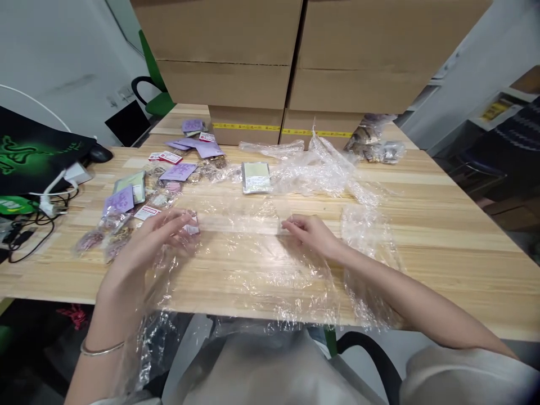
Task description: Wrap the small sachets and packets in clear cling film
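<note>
A large sheet of clear plastic film [253, 275] spreads over the table in front of me and hangs past its near edge. My left hand [169, 230] is curled at the film's left side, around a small packet [192, 226] with a white printed face, mostly hidden by the fingers. Film drapes over that hand and wrist. Thumb and fingertips of my right hand [311, 233] pinch the film on the right. Beyond the hands lies a flat silver-green sachet [256, 178]. More crumpled film [316, 169] lies beside it.
Purple sachets [178, 171], red-and-white cards [170, 158] and several small clear bags [90, 240] are heaped on the left. Stacked cardboard boxes [248, 84] stand at the back. Filled clear bags [379, 147] lie at back right. Cables and a mouse [101, 153] are far left.
</note>
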Available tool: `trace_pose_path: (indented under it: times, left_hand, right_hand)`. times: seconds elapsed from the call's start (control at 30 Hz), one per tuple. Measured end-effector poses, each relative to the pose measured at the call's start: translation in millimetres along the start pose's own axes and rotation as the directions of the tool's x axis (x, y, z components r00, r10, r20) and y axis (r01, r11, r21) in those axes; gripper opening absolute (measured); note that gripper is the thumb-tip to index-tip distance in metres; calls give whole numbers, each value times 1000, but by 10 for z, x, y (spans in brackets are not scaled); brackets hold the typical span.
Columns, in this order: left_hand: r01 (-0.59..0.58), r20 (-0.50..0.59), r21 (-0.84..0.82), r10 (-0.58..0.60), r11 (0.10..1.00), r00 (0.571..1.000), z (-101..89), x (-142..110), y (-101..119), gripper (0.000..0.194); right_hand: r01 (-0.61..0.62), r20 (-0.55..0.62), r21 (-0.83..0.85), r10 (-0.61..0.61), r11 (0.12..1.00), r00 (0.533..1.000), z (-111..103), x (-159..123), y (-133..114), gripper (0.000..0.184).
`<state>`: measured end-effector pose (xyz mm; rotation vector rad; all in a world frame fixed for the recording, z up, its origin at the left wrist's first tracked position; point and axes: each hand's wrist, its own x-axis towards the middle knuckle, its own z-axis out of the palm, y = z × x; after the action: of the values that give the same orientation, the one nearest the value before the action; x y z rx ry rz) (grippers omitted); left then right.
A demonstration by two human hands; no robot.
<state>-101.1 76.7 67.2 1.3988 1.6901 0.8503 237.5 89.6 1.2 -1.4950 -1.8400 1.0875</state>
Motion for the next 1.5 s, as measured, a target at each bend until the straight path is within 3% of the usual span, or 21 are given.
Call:
trace_pose_path:
  times: [0.07, 0.17, 0.27, 0.4, 0.47, 0.57, 0.63, 0.73, 0.83, 0.93, 1.0, 1.07, 1.17, 1.3, 1.5]
  left_hand:
    - [45, 45, -5, -45, 999, 998, -24, -8, -14, 34]
    - [30, 22, 16, -30, 999, 999, -7, 38, -36, 32]
    - [-21, -43, 52, 24, 998, 999, 81, 193, -112, 33]
    - [-111, 104, 161, 95, 981, 990, 275, 463, -292, 36]
    - [-201, 124, 274, 173, 940, 977, 372, 547, -373, 36]
    - [-263, 102, 415, 243, 871, 965, 449, 576, -433, 35]
    - [-268, 137, 447, 230, 853, 963, 435, 565, -430, 37]
    - [-303, 153, 529, 262, 793, 953, 314, 573, -389, 40]
    - [-282, 90, 681, 306, 676, 948, 109, 615, -358, 38]
    - [-188, 80, 833, 224, 520, 971, -77, 624, -390, 49]
    - [-113, 84, 880, 82, 462, 993, -123, 598, -453, 68]
    - [-58, 97, 888, -62, 456, 993, -87, 560, -536, 86]
    - [-18, 66, 901, -97, 434, 993, 65, 518, -650, 87]
    - [-83, 62, 912, 64, 402, 996, 225, 534, -699, 75]
    - [-185, 114, 904, 199, 386, 973, 269, 695, -689, 70]
  right_hand:
    - [51, -32, 43, -49, 998, 998, -82, -120, -4, 41]
    - [-39, -187, 125, 62, 991, 980, -321, -379, 90, 48]
    - [-148, -381, 159, 199, 976, 903, -554, -605, 270, 52]
    - [-270, -446, 145, 306, 952, 841, -711, -724, 510, 52]
    - [-333, -465, 108, 344, 937, 816, -761, -708, 603, 50]
    - [-437, -488, -60, 355, 898, 797, -849, -636, 698, 46]
    - [-519, -505, -263, 342, 813, 792, -888, -590, 723, 44]
    - [-509, -570, -560, 142, 653, 809, -843, -557, 672, 60]
    - [-315, -464, -730, -102, 606, 880, -657, -561, 517, 67]
    - [-10, -150, -755, -158, 656, 976, -399, -578, 362, 63]
    - [163, 42, -721, -192, 674, 981, -229, -582, 331, 66]
    - [262, 141, -700, -231, 664, 963, -81, -572, 380, 72]
    - [318, 177, -711, -278, 627, 944, 70, -533, 529, 77]
    - [327, 180, -741, -295, 586, 938, 132, -491, 648, 79]
    - [333, 186, -752, -302, 568, 935, 115, -488, 649, 80]
